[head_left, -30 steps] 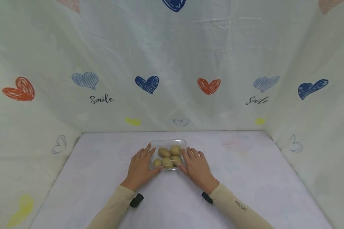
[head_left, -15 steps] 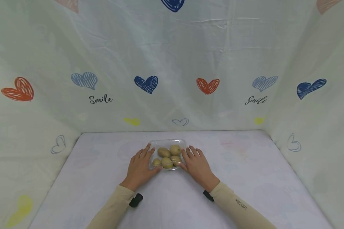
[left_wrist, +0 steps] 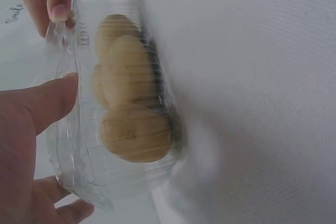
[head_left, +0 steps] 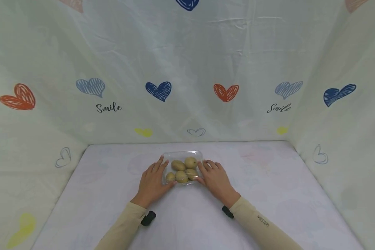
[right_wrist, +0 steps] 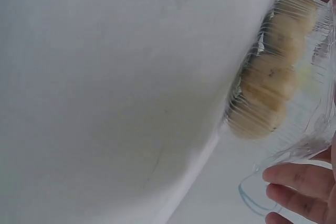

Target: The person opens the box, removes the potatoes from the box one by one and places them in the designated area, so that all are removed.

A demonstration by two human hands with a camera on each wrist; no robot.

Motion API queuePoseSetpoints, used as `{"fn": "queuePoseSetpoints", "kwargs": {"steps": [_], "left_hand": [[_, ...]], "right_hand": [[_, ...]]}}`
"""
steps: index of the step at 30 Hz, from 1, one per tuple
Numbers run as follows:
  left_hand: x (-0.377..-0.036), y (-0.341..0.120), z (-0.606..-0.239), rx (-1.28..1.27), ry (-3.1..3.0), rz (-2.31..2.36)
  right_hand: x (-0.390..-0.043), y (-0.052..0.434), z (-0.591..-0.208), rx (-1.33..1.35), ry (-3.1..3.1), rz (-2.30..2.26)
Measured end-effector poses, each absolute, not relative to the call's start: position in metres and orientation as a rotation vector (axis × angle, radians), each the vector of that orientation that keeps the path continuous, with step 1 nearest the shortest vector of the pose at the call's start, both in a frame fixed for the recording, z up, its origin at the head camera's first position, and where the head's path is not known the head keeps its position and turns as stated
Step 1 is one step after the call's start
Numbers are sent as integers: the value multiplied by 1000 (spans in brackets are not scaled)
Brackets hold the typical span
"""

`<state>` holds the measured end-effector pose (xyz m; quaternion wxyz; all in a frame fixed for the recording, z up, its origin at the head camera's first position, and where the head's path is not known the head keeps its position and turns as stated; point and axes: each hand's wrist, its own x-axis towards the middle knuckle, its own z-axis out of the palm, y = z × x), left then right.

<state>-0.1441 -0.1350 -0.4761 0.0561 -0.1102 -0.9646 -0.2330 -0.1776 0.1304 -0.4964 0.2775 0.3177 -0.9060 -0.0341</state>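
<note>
A clear plastic box (head_left: 182,167) filled with small brown kiwifruit (head_left: 181,177) is seen resting on a white worktop (head_left: 268,194), near its middle. The box is flanked by two hands. The left hand (head_left: 151,184) is laid against the box's left side, fingers straight and thumb hooked at the near corner. The right hand (head_left: 215,180) is laid against the right side, fingers lightly bent onto the rim. A sheet printed with hearts (head_left: 158,91) is hung behind.
</note>
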Motion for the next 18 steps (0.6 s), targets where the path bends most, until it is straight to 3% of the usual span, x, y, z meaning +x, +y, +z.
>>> {"fn": "queuePoseSetpoints", "kwargs": {"steps": [18], "left_hand": [[-146, -142, -474, -376, -2797, -343]], "right_hand": [[-179, 137, -493, 879, -2437, 54]]}}
